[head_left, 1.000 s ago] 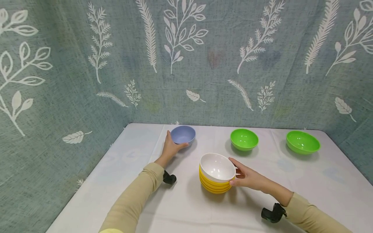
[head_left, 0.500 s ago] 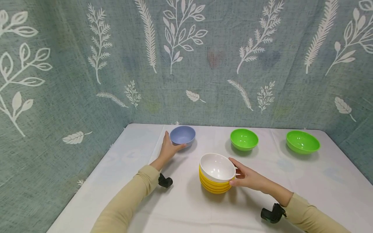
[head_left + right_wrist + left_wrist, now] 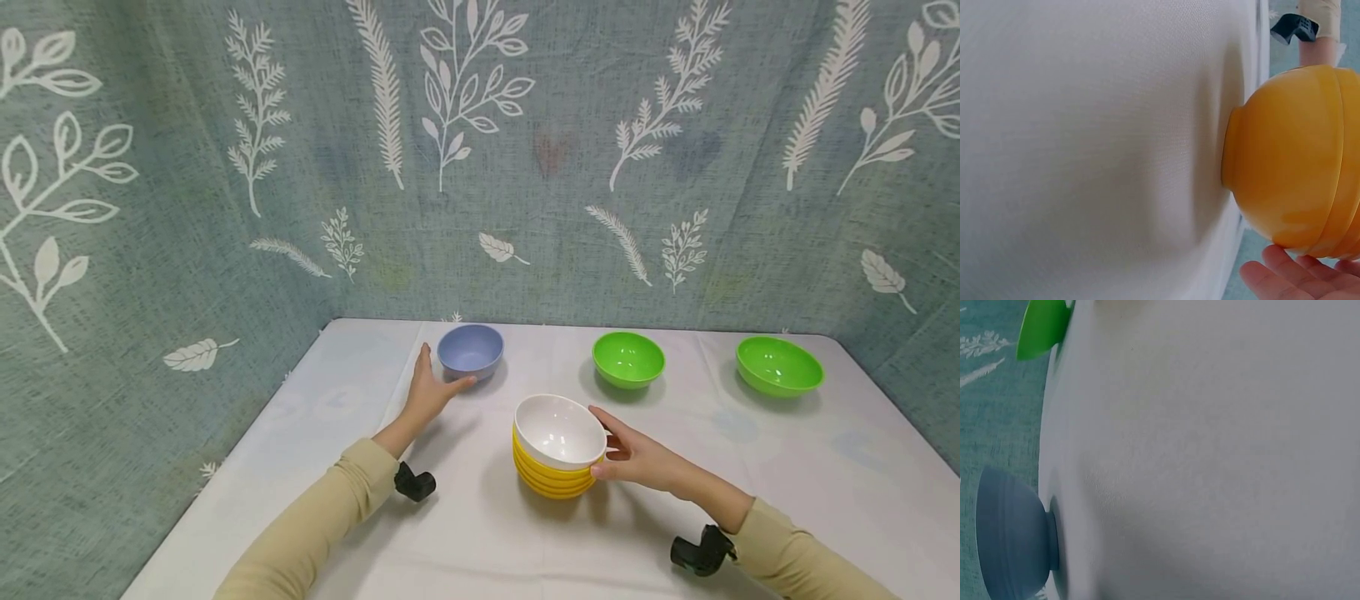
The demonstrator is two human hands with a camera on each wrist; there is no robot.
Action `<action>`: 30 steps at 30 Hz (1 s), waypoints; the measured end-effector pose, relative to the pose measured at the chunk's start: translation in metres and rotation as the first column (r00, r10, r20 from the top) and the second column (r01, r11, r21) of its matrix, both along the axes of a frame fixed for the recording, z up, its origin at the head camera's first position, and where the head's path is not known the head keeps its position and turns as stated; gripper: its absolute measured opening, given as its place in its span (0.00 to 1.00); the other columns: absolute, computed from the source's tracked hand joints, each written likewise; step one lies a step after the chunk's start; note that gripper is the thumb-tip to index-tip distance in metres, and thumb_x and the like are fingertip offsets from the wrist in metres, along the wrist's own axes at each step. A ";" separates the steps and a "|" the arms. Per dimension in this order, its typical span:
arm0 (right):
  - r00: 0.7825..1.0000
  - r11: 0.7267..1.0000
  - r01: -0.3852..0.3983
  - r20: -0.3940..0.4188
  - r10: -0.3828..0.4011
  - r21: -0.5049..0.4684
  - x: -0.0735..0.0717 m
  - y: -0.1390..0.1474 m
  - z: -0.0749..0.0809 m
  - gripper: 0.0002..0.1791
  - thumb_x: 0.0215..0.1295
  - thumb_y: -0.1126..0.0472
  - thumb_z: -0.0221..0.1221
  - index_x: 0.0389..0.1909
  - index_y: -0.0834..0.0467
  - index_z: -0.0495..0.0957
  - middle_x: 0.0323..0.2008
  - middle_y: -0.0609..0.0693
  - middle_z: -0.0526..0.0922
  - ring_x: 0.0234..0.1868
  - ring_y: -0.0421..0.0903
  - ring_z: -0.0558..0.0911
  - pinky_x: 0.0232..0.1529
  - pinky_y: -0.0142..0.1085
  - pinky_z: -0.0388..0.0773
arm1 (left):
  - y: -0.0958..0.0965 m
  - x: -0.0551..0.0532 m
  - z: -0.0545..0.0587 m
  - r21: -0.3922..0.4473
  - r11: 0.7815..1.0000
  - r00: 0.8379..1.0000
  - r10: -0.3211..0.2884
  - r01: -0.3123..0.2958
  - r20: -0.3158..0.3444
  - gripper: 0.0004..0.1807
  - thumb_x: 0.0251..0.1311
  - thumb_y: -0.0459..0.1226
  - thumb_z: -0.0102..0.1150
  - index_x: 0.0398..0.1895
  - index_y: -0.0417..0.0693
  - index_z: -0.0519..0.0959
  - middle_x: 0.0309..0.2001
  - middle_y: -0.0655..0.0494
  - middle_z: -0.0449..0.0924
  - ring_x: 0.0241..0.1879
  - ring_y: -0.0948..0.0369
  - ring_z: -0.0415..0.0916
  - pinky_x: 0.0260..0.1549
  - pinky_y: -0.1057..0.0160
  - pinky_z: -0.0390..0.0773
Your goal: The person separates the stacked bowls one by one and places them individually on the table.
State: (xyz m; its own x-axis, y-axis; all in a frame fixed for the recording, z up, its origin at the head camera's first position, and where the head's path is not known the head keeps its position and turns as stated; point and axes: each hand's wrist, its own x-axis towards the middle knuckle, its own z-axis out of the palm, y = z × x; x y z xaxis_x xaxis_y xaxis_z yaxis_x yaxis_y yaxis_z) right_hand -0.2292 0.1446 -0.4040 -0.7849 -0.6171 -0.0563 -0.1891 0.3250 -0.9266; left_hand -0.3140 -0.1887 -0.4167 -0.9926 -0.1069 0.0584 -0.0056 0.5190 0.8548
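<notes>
My left hand (image 3: 426, 393) is spread, with thumb and fingers apart, just in front and to the left of a blue bowl (image 3: 470, 352). The bowl stands upright at the back of the table; the left wrist view shows its side and foot, but not the hand. Toward the middle stands a stack of nested bowls (image 3: 553, 482), yellow outside, the top one white inside. Its right side is held by my right hand (image 3: 641, 456), thumb at the front and fingers toward the back of the rim. In the right wrist view, fingertips (image 3: 1279, 253) touch the yellow wall.
Two green bowls stand upright along the back, one (image 3: 628, 360) right of centre and another (image 3: 780, 367) near the right corner. A white cloth (image 3: 465, 550) covers the table. Behind it hangs a grey-green curtain (image 3: 480, 208) with white leaf prints.
My left hand has drawn back from the blue bowl, toward me and to the left. The blue bowl, the stack and my right hand stay in nearly the same places.
</notes>
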 end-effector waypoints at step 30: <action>1.000 1.000 0.020 0.010 -0.020 0.000 0.000 0.001 -0.007 0.49 0.57 0.54 0.61 0.70 0.65 0.40 0.68 0.65 0.52 0.62 0.61 0.64 0.60 0.55 0.61 | 0.019 0.050 0.001 0.215 0.969 0.984 -0.092 0.124 -0.152 0.53 0.51 0.40 0.65 0.71 0.41 0.39 0.71 0.40 0.40 0.68 0.42 0.43 0.64 0.42 0.49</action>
State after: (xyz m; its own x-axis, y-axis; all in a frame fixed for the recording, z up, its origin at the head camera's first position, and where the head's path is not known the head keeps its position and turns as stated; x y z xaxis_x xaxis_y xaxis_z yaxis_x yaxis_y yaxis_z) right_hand -0.2287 0.1453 -0.4109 -0.7966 -0.6011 -0.0643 -0.1728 0.3283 -0.9286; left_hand -0.2641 -0.1695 -0.4156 -0.9826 -0.0256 0.1842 0.1676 0.3068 0.9369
